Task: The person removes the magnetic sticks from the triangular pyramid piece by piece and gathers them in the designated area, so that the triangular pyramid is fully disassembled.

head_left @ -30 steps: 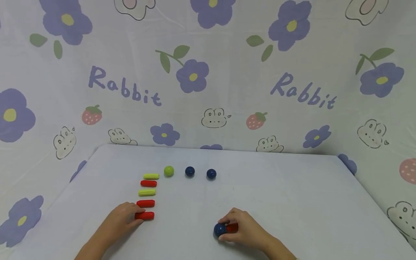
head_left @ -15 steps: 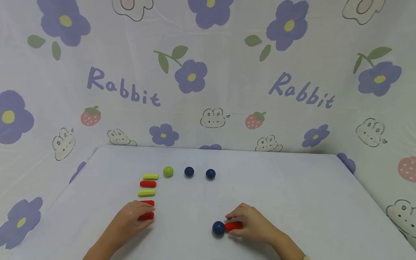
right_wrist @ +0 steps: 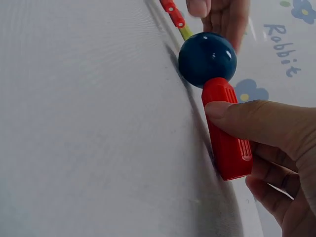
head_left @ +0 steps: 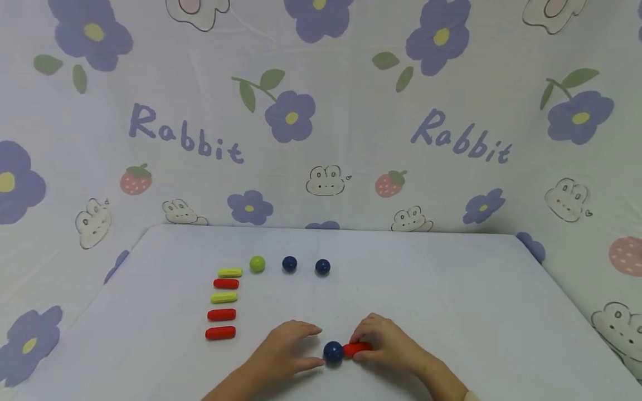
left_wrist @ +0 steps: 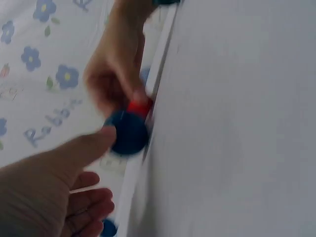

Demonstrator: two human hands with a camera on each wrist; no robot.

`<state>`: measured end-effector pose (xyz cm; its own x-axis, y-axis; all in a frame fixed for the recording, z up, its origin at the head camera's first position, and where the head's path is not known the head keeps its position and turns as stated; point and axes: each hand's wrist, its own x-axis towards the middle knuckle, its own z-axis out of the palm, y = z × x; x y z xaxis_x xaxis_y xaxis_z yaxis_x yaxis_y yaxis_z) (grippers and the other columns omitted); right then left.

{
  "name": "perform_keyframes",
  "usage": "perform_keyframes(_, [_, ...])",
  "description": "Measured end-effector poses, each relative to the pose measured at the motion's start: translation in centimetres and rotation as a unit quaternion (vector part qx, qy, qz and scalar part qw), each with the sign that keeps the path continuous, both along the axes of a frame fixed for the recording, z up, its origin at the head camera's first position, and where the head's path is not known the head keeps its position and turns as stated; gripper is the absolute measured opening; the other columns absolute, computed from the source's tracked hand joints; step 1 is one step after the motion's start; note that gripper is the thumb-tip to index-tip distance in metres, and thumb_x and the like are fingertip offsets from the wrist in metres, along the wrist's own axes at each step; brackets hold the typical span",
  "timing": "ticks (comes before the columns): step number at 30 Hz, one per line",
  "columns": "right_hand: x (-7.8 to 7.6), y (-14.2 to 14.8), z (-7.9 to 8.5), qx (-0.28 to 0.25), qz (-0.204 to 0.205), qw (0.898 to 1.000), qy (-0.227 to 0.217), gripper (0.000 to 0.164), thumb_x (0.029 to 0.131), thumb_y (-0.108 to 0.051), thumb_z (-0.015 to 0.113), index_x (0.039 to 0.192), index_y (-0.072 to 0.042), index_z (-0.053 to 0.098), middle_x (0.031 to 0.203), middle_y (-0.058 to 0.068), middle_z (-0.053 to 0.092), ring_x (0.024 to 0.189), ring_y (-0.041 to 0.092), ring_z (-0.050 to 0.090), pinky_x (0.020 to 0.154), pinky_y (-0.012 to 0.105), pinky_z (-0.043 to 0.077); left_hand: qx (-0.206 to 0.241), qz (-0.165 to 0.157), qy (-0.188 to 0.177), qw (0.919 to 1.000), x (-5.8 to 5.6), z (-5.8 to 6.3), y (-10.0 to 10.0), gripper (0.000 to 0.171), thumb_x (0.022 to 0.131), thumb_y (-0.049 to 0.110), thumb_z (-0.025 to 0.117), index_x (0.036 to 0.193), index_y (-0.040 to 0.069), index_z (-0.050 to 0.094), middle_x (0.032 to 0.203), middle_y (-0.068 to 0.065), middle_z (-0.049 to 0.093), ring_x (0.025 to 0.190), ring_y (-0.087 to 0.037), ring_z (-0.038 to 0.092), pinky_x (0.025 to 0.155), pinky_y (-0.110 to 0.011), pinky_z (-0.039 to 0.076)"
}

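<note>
A dark blue ball (head_left: 333, 352) meets the end of a red rod (right_wrist: 224, 133) near the front of the table. My right hand (head_left: 388, 345) pinches that ribbed, faceted rod between thumb and fingers. To the left of the ball, my left hand (head_left: 286, 353) is spread, thumb and fingers apart on either side of it, fingertips close by. In the left wrist view, the left thumb (left_wrist: 96, 145) overlaps the ball (left_wrist: 129, 133).
Red rods (head_left: 220, 333) and yellow rods (head_left: 224, 298) form a column at the left of the white table (head_left: 426, 289). A green ball (head_left: 257, 264) and two blue balls (head_left: 289, 264) line the back. Behind hangs a flower-patterned cloth (head_left: 351, 111).
My left hand has left the red rods on the left and moved right to the blue ball. The right hand has moved its fingers from the ball back onto the rod.
</note>
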<state>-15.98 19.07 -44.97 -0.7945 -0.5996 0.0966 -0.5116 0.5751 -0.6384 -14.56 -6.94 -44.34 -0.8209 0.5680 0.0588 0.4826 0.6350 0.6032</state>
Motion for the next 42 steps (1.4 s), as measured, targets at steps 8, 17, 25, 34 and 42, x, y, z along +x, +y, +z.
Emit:
perform_keyframes(8, [0.0, -0.1, -0.3, -0.026, -0.009, 0.999, -0.018, 0.019, 0.077, -0.027, 0.075, 0.092, -0.017, 0.070, 0.091, -0.008, 0.066, 0.086, 0.002, 0.052, 0.076, 0.020, 0.045, 0.001, 0.000, -0.012, 0.9999, 0.0, -0.4, 2.3, 0.043, 0.079, 0.038, 0.072, 0.114, 0.013, 0.065, 0.104, 0.007, 0.068, 0.092, -0.001, 0.058, 0.086, -0.025, 0.050])
perform_keyframes(17, [-0.1, 0.3, -0.7, -0.044, -0.011, 0.999, -0.005, 0.019, 0.078, -0.028, 0.075, 0.093, -0.018, 0.071, 0.091, -0.010, 0.067, 0.087, 0.001, 0.053, 0.077, 0.021, 0.046, 0.029, 0.007, 0.009, 0.9995, 0.1, -1.0, 2.5, 0.039, 0.081, 0.036, 0.070, 0.112, 0.014, 0.064, 0.102, 0.009, 0.067, 0.093, -0.001, 0.058, 0.085, -0.024, 0.050])
perform_keyframes(25, [-0.1, 0.5, -0.7, -0.056, 0.004, 0.998, 0.000, 0.021, 0.079, -0.030, 0.073, 0.092, -0.014, 0.071, 0.090, -0.006, 0.067, 0.086, 0.003, 0.054, 0.077, 0.022, 0.047, 0.039, 0.020, -0.016, 0.9989, 0.1, -0.9, 2.2, 0.040, 0.082, 0.038, 0.067, 0.113, 0.014, 0.064, 0.105, 0.006, 0.067, 0.098, -0.006, 0.059, 0.089, -0.031, 0.050])
perform_keyframes(34, [0.1, 0.6, 0.6, -0.051, -0.002, 0.998, -0.027, 0.016, 0.078, -0.029, 0.074, 0.091, -0.019, 0.071, 0.089, -0.011, 0.064, 0.087, 0.003, 0.052, 0.081, 0.025, 0.048, 0.041, 0.086, -0.014, 0.9953, -1.2, -0.9, 1.5, 0.038, 0.083, 0.030, 0.069, 0.113, 0.008, 0.064, 0.109, -0.004, 0.067, 0.105, -0.020, 0.060, 0.095, -0.045, 0.046])
perform_keyframes(42, [0.3, 1.1, 1.3, -0.054, -0.029, 0.998, 0.006, 0.016, 0.078, -0.030, 0.074, 0.092, -0.022, 0.072, 0.088, -0.012, 0.065, 0.087, 0.004, 0.053, 0.080, 0.025, 0.047, 0.074, 0.119, 0.030, 0.9897, -5.0, -2.4, 4.5, 0.040, 0.079, 0.027, 0.073, 0.111, 0.005, 0.067, 0.109, -0.007, 0.069, 0.106, -0.022, 0.062, 0.094, -0.041, 0.048])
